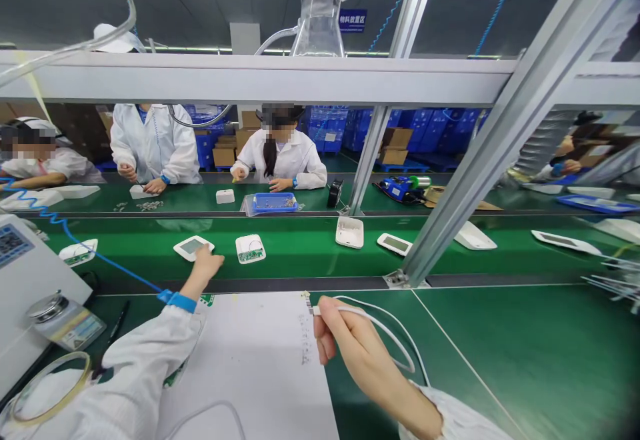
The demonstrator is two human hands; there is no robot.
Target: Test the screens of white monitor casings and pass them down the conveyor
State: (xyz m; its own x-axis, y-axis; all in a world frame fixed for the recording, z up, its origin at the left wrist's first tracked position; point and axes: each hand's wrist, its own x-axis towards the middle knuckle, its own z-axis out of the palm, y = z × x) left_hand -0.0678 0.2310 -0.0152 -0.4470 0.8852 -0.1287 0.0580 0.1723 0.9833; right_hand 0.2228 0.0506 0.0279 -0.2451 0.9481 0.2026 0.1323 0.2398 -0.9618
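My left hand [205, 265] reaches out over the green belt, its fingers closed on the near right edge of a white device with a grey screen [190, 248]. A blue wrist strap with a coiled cord is on that arm. My right hand [345, 330] pinches the plug end of a white cable [393, 333] between thumb and fingers, above the right edge of a white sheet [260, 360] with handwriting on it. The cable loops back behind the hand. On the belt beside the device lies an open white housing with a green circuit board [250, 249].
More white housings [349, 232] and a screen device [395, 245] lie along the belt [300, 267]. A slanted metal post [465, 160] stands at right. At left are a glass bottle [67, 320], tape roll [50, 387] and black pen [119, 321]. Co-workers sit and stand opposite.
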